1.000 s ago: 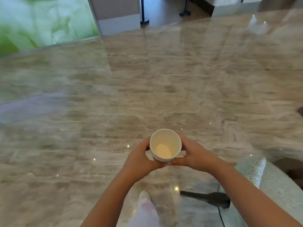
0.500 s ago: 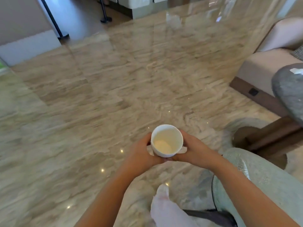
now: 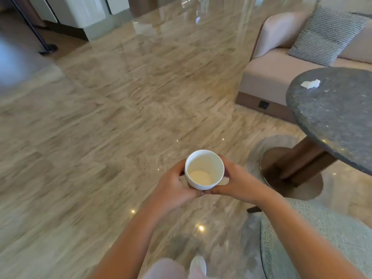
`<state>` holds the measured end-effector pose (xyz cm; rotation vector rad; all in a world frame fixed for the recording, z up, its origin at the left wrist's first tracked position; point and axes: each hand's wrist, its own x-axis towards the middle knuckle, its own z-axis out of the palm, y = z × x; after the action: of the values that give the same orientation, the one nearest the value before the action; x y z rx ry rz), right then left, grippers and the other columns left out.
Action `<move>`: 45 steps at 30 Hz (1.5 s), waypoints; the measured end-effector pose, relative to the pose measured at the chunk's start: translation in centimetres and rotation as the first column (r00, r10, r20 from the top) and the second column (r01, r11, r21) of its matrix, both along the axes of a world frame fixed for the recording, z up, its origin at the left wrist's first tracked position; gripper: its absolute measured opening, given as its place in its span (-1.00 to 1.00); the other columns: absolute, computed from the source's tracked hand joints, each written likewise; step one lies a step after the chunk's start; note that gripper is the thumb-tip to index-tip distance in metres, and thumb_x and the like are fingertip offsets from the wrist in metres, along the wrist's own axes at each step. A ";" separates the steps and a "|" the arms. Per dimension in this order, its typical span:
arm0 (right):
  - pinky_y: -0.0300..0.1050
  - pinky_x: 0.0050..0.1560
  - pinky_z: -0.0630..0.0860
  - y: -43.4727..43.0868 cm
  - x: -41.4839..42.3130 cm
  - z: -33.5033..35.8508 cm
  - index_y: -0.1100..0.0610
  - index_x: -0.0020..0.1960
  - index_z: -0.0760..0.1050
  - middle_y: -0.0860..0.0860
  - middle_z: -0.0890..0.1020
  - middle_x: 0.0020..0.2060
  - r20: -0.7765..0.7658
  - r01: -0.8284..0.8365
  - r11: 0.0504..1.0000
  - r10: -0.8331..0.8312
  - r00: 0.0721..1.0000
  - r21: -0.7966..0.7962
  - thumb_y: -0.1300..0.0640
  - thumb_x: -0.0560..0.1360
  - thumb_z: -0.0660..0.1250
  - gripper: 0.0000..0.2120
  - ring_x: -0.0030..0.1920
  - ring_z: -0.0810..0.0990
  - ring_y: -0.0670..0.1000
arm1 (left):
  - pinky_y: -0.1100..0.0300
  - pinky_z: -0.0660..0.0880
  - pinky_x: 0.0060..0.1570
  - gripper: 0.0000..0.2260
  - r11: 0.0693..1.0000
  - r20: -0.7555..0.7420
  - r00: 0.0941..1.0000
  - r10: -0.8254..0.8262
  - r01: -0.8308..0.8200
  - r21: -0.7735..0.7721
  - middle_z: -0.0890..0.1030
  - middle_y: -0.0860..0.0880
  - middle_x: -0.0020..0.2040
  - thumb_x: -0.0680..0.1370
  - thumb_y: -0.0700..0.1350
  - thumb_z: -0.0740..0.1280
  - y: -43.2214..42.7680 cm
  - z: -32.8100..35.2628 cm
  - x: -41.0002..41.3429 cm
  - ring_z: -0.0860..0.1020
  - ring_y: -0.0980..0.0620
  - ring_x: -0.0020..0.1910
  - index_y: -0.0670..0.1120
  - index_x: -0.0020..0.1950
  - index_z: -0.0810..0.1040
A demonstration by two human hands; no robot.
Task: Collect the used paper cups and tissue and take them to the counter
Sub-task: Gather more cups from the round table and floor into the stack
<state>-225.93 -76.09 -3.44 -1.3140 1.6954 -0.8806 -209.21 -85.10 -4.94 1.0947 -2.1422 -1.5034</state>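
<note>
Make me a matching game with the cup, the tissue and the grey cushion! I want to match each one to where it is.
Things
1. paper cup
2. tissue
3. cushion

Places
A. on the sofa
B. held between the left hand and the right hand
C. lying on the dark round table

Pairs: 1-B, 2-C, 3-A
</note>
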 end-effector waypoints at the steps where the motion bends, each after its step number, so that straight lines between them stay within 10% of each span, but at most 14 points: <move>1: -0.25 0.16 0.45 -1.1 -0.9 0.0 -0.34 0.16 0.28 -0.29 0.52 0.10 0.002 0.027 1.000 -0.027 1.000 0.004 0.06 0.27 0.55 -0.36 0.14 0.49 -0.26 | 0.63 0.32 -0.17 -0.41 1.000 0.004 1.000 -0.022 0.022 -0.003 0.52 0.50 -0.07 0.14 -0.03 0.55 -1.4 0.1 -1.1 0.46 0.49 -0.03 0.50 -0.05 0.39; 9: -0.35 0.10 0.44 -11.7 -8.8 -0.4 -0.34 0.17 0.28 -0.35 0.51 0.08 -0.048 0.218 0.976 -0.217 0.975 0.024 0.00 0.28 0.54 -0.38 0.13 0.48 -0.30 | 0.58 0.37 -0.16 -0.45 0.975 -0.037 0.975 -0.220 0.220 -0.019 0.58 0.40 -0.08 0.15 -0.09 0.57 -15.0 -0.7 -11.2 0.50 0.44 -0.04 0.37 -0.04 0.45; 15: -0.02 0.20 0.48 -19.7 -15.3 0.8 -0.12 0.33 0.30 -0.18 0.53 0.16 -0.059 0.412 0.911 -0.413 0.909 -0.026 0.06 0.30 0.53 -0.32 0.16 0.52 -0.16 | 0.49 0.39 -0.14 -0.43 0.916 -0.057 0.914 -0.401 0.399 -0.046 0.59 0.39 -0.09 0.16 -0.11 0.59 -25.8 0.5 -20.8 0.52 0.40 -0.03 0.37 -0.03 0.45; 19: -0.21 0.15 0.48 -21.6 -20.1 1.5 -0.23 0.28 0.28 -0.29 0.51 0.13 -0.071 0.512 0.859 -0.512 0.856 -0.031 0.01 0.29 0.53 -0.33 0.14 0.49 -0.26 | 0.56 0.38 -0.16 -0.43 0.853 -0.064 0.851 -0.521 0.517 -0.065 0.60 0.35 -0.09 0.16 -0.11 0.60 -29.1 1.2 -27.4 0.51 0.41 -0.02 0.35 -0.01 0.45; 30: -0.31 0.13 0.47 -20.4 -36.5 0.4 -0.43 0.17 0.21 -0.52 0.45 0.03 -0.097 0.766 0.641 -0.766 0.635 -0.050 -0.01 0.30 0.51 -0.35 0.12 0.47 -0.34 | 0.56 0.38 -0.15 -0.44 0.626 -0.075 0.621 -0.780 0.775 -0.085 0.60 0.30 -0.06 0.16 -0.08 0.61 -29.9 0.3 -50.1 0.52 0.43 -0.06 0.27 0.04 0.47; 45: -0.46 0.08 0.40 -16.4 -56.5 0.6 -0.26 0.22 0.27 -0.28 0.50 0.12 -0.066 0.941 0.335 -0.941 0.332 -0.042 0.03 0.24 0.56 -0.31 0.13 0.47 -0.32 | 0.50 0.41 -0.16 -0.40 0.316 -0.045 0.314 -0.948 0.946 -0.065 0.62 0.21 -0.02 0.14 -0.05 0.63 -26.0 1.6 -76.1 0.55 0.31 -0.03 0.24 0.09 0.48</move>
<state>-282.41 -92.50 -2.89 -0.1492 2.5493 -1.4578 -285.30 -111.14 -3.33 -0.5175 -2.8878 -1.8030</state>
